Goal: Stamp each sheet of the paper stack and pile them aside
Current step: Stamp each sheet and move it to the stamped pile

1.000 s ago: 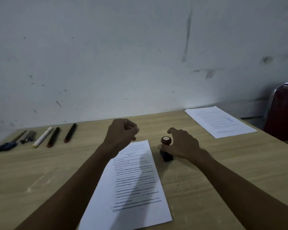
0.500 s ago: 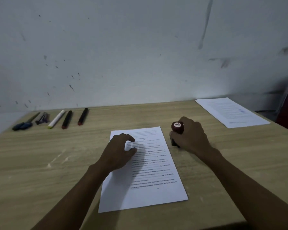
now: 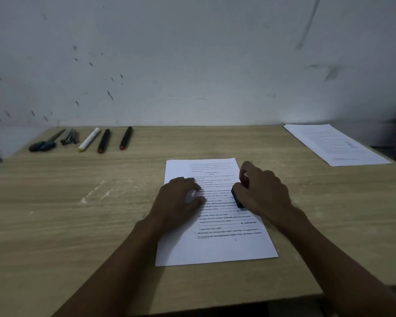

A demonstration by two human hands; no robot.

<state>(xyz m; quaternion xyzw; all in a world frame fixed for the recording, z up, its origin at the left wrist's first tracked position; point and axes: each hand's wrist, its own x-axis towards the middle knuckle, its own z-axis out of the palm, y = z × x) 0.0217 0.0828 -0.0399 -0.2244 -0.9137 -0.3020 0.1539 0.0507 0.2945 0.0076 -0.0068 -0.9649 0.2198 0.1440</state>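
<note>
Printed sheet (image 3: 215,245) (text unreadable), left hand (image 3: 177,202) resting, right hand (image 3: 264,194) gripping stamp (image 3: 238,197)

My left hand (image 3: 181,197) rests on the printed sheet (image 3: 215,243) on the wooden table (image 3: 78,225). My right hand (image 3: 263,195) grips the stamp (image 3: 238,197) over the sheet's right side. Second sheet (image 3: 336,145) far right; pens (image 3: 105,140) far left.

Two bare forearms reach in from the near edge, each ending in a bare grip: left grip (image 3: 177,200) and right grip (image 3: 264,194). No sleeves cover the forearms behind either grip. The wrists and fingers carry no watch, ring or glove.
</note>
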